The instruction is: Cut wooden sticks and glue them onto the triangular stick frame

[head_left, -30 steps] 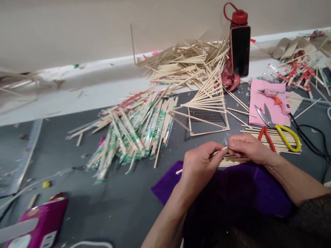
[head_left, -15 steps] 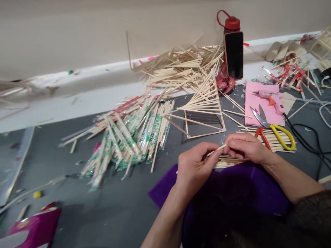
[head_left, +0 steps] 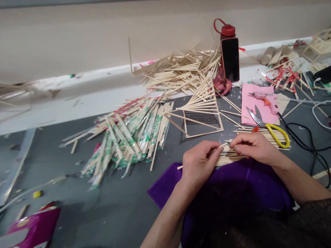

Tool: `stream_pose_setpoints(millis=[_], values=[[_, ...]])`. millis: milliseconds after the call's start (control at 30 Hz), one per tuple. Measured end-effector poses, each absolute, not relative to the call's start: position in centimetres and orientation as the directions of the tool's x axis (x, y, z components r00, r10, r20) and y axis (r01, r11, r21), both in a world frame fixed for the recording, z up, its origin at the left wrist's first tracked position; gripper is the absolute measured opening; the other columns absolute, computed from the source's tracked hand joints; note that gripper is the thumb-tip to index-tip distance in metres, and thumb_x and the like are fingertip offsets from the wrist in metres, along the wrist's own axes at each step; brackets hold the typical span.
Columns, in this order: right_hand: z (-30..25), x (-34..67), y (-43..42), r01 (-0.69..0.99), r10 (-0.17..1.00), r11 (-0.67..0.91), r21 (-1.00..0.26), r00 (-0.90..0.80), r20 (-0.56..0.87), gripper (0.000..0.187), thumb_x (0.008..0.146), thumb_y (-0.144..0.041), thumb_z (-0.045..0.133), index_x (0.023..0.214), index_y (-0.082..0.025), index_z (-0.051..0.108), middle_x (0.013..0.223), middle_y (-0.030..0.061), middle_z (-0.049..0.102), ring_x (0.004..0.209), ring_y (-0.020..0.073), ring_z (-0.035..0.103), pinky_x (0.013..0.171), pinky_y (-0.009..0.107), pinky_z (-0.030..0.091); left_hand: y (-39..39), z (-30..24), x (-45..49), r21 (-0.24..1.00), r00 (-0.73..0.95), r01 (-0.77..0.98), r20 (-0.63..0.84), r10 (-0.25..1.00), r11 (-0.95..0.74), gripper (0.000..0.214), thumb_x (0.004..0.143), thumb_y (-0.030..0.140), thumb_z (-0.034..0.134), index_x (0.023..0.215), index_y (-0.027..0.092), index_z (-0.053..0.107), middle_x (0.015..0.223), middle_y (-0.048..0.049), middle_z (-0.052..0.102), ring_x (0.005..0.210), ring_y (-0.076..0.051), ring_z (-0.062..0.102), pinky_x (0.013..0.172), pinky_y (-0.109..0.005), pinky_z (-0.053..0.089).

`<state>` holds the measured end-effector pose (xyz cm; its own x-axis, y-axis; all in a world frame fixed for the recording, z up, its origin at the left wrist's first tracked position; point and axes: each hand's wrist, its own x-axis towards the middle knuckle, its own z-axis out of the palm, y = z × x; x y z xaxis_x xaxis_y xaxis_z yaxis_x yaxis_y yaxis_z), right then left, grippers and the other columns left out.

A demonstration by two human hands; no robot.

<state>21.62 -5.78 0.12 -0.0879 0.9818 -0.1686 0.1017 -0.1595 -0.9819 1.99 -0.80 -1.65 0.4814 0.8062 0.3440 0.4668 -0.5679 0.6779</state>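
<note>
My left hand [head_left: 195, 162] is closed around a thin wooden chopstick [head_left: 220, 146]. One end of it juts past my thumb, the other shows below the palm. Just right of the upper tip, my right hand [head_left: 254, 146] has thumb and forefinger pinched; whatever is between them, if anything, is too small to tell. Below both hands lies a row of chopsticks [head_left: 227, 159], partly covered. Beyond them stands a frame of joined chopsticks [head_left: 204, 133] with a fanned, twisting side. Scissors [head_left: 278, 136] with a yellow handle loop lie beside my right hand.
A glue gun [head_left: 262, 97] rests on a pink cloth [head_left: 245, 110], its black cord [head_left: 305, 129] trailing right. Wrapped chopsticks [head_left: 131, 137] lie left, a loose pile [head_left: 178, 70] behind. A phone [head_left: 230, 60] leans on a red-capped bottle [head_left: 228, 30]. Purple cloth [head_left: 165, 186] lies in front.
My right hand has drawn slightly away from the chopstick's tip, leaving a small gap. My left hand keeps its hold. The view has shifted a little.
</note>
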Motion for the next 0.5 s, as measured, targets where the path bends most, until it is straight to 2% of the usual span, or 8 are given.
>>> stream_pose_setpoints(millis=[133, 367, 433, 500], values=[[-0.2, 20.9, -5.5, 0.113, 0.980, -0.138, -0.984, -0.125, -0.152, 0.013, 0.084, -0.025, 0.056, 0.086, -0.017, 0.066, 0.069, -0.0018, 0.056, 0.054, 0.0075, 0.046, 0.049, 0.020, 0.036, -0.8, -1.6, 2.1, 0.601, 0.523, 0.454, 0.418, 0.743, -0.658, 0.013, 0.088, 0.025, 0.061, 0.085, 0.019, 0.072, 0.071, -0.0020, 0.073, 0.063, -0.013, 0.067, 0.062, -0.022, 0.049], [-1.0, 19.8, -5.2, 0.026, 0.979, -0.190, -0.981, -0.070, -0.192, 0.011, 0.083, -0.026, 0.058, 0.081, -0.017, 0.064, 0.063, -0.0037, 0.053, 0.050, 0.0074, 0.041, 0.046, 0.020, 0.032, -0.7, -1.6, 2.0, 0.494, 0.523, 0.475, 0.507, 0.685, -0.728, 0.012, 0.089, 0.022, 0.061, 0.082, 0.017, 0.069, 0.067, -0.0012, 0.070, 0.062, -0.012, 0.065, 0.058, -0.021, 0.045], [-0.8, 19.8, -5.3, 0.054, 0.980, -0.187, -0.981, -0.053, -0.189, 0.014, 0.084, -0.029, 0.058, 0.081, -0.017, 0.064, 0.062, -0.0036, 0.054, 0.049, 0.0079, 0.042, 0.046, 0.021, 0.032, -0.6, -1.7, 2.0, 0.480, 0.524, 0.478, 0.516, 0.677, -0.736, 0.011, 0.089, 0.022, 0.061, 0.081, 0.017, 0.069, 0.066, -0.0012, 0.069, 0.062, -0.012, 0.065, 0.058, -0.021, 0.045], [-0.3, 20.3, -5.6, 0.171, 0.989, -0.133, -0.976, -0.033, -0.141, 0.015, 0.086, -0.028, 0.056, 0.080, -0.018, 0.065, 0.064, -0.0023, 0.057, 0.053, 0.0095, 0.047, 0.050, 0.022, 0.036, -0.5, -1.8, 2.0, 0.477, 0.530, 0.479, 0.512, 0.676, -0.737, 0.012, 0.089, 0.022, 0.061, 0.081, 0.017, 0.068, 0.066, -0.0012, 0.069, 0.062, -0.012, 0.065, 0.058, -0.021, 0.044]])
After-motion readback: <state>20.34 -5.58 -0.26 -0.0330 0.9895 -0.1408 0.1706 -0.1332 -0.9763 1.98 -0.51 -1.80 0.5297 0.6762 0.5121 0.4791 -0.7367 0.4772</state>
